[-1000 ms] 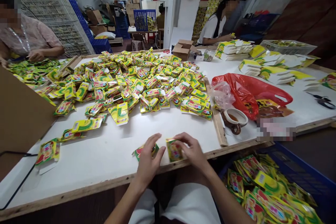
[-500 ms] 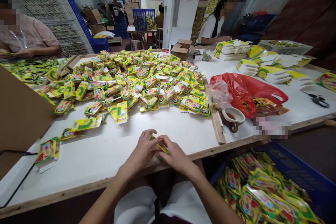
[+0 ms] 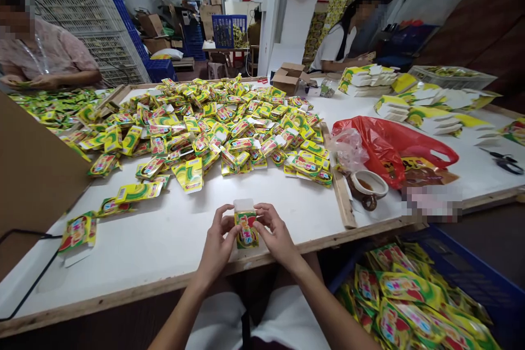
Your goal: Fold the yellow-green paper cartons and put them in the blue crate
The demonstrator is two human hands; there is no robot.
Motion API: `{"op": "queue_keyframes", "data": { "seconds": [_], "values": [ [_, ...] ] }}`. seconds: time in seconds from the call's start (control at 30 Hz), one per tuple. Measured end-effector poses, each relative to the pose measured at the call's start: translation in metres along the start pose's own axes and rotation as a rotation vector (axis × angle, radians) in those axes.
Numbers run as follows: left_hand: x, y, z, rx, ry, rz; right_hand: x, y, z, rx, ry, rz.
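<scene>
Left hand (image 3: 216,241) and right hand (image 3: 278,236) are pinching a small yellow-and-green printed cardboard box (image 3: 247,234) from opposite long sides, thumbs on top, as I am watching from my remote seat. I am seeing its long axis running away from the body, with a white cardboard flap (image 3: 243,205) sticking out at the far end. Since the box is lying between both hands, neither is sitting clearly nearer. Underneath is the white tabletop (image 3: 164,240); I cannot tell whether they are touching. Rightward, a blue plastic basket (image 3: 502,295) is holding glossy yellow-and-green packets (image 3: 404,291). Farther out, a heaped pile of small yellow-and-green boxes (image 3: 229,128) is lying.
</scene>
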State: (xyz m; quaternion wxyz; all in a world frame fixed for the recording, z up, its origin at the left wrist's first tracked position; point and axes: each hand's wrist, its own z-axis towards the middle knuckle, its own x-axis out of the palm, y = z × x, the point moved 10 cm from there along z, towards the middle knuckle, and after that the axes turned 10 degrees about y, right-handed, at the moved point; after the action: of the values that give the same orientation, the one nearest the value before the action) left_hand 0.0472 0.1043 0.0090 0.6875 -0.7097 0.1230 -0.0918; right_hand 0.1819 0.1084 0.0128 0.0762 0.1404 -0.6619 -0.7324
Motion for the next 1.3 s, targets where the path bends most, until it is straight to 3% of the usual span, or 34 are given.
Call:
{"op": "queue_keyframes", "data": {
  "seconds": [0.17,0.37,0.57,0.83,1.07,1.3],
  "values": [
    [0.003,0.008,0.001,-0.013,0.092,0.055,0.001,-0.007,0.012,0.032,0.150,-0.086],
    [-0.009,0.000,0.001,0.071,-0.031,-0.003,0.002,-0.001,0.025,-0.028,0.065,-0.080],
    [-0.009,-0.009,-0.003,0.073,-0.092,0.087,0.009,0.012,0.019,-0.086,0.076,-0.120],
    [-0.014,-0.004,0.001,0.001,-0.198,0.036,0.005,0.015,0.027,-0.007,0.038,-0.172],
    [-0.018,0.002,0.008,-0.044,-0.199,-0.012,0.003,0.009,0.033,0.049,0.056,-0.155],
    [-0.004,-0.003,-0.008,0.034,-0.090,0.068,0.015,0.003,0.024,0.027,0.130,-0.028]
  ]
}}
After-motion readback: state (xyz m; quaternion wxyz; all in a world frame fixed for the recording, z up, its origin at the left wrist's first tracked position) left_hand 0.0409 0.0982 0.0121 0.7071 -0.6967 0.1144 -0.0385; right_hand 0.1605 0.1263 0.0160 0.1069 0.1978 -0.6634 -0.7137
